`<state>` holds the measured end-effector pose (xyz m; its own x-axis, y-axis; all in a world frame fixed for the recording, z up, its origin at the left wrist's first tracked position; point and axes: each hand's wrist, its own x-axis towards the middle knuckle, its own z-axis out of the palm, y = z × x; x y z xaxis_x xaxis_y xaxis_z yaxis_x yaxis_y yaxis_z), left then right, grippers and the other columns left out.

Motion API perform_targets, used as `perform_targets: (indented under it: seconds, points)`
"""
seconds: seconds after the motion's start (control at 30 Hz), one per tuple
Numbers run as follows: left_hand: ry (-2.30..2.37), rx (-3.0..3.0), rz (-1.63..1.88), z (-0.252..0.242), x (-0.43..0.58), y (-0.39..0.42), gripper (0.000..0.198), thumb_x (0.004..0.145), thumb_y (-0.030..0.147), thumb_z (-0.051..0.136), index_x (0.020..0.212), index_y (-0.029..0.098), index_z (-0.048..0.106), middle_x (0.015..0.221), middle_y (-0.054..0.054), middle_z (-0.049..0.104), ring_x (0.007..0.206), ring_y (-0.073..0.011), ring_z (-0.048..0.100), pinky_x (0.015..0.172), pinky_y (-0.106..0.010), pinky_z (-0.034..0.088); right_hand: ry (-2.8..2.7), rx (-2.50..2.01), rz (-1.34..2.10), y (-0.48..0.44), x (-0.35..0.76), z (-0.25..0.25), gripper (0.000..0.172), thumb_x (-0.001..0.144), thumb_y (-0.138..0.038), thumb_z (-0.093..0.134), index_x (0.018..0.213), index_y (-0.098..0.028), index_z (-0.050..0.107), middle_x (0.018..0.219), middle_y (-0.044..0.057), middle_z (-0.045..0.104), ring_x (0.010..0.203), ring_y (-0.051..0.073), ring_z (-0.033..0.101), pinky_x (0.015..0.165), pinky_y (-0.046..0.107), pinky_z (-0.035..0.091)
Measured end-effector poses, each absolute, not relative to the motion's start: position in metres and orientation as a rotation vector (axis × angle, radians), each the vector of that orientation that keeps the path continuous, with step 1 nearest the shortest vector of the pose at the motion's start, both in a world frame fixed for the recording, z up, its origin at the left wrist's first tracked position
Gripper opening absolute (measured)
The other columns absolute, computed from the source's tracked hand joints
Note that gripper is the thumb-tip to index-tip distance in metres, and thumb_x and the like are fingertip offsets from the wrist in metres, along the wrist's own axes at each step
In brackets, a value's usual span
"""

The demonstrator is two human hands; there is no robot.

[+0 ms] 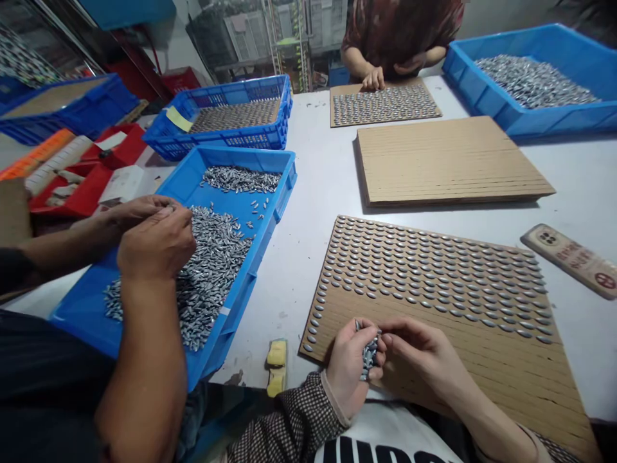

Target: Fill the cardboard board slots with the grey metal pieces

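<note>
My left hand [354,360] is curled round a handful of small spindle-shaped metal pieces [369,357], grey and shiny. Against it, my right hand [424,354] has thumb and finger pinched together at one of these pieces, partly hidden by the fingers. Both hands are over the near edge of a slotted cardboard sheet [506,379]. Rows of the same pieces [434,257] sit in its far part, with one column running down the left edge. Bare cardboard shows in the near part.
At left, a co-worker's hands [157,241] are over a blue tray [260,257] heaped with metal pieces. Stacked cardboard sheets [443,157] lie beyond mine. Another person's hand [373,78] touches a filled sheet [385,106]. A phone [571,257] lies at right, yellow blocks [276,366] at left.
</note>
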<state>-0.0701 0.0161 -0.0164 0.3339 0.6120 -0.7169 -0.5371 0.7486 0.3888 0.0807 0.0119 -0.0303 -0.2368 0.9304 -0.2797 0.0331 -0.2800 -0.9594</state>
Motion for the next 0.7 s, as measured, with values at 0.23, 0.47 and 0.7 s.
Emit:
perform_targets:
  seconds: [0.23,0.47,0.7]
  points:
    - [0.994,0.101,0.71,-0.016,-0.064,0.016,0.029,0.074,0.039,0.066,0.083,0.02,0.046,0.071,0.003,0.052,0.049,-0.0045,0.045,0.039,-0.017,0.017,-1.417,-1.394,1.305,0.013,0.075,-0.026,0.021,0.092,-0.038,0.054,0.088,-0.019,0.061,0.079,0.004,0.064,0.071,0.015,0.061,0.062,0.025,0.052]
    - [1.014,0.179,0.735,-0.017,-0.063,0.017,0.034,0.072,0.045,0.069,0.084,0.017,0.054,0.068,0.004,0.05,0.049,-0.0041,0.043,0.039,-0.017,0.017,-1.942,-1.346,0.674,0.013,0.082,-0.03,0.019,0.094,-0.023,0.049,0.106,-0.022,0.064,0.098,0.01,0.063,0.086,0.02,0.062,0.072,0.032,0.053]
    - [1.009,0.161,0.749,-0.017,-0.064,0.021,0.031,0.079,0.043,0.061,0.093,0.016,0.061,0.073,0.001,0.052,0.05,-0.0052,0.046,0.038,-0.017,0.017,-2.023,-1.325,0.571,0.014,0.092,-0.04,0.03,0.094,-0.015,0.047,0.12,-0.024,0.06,0.1,0.009,0.063,0.089,0.019,0.062,0.072,0.031,0.054]
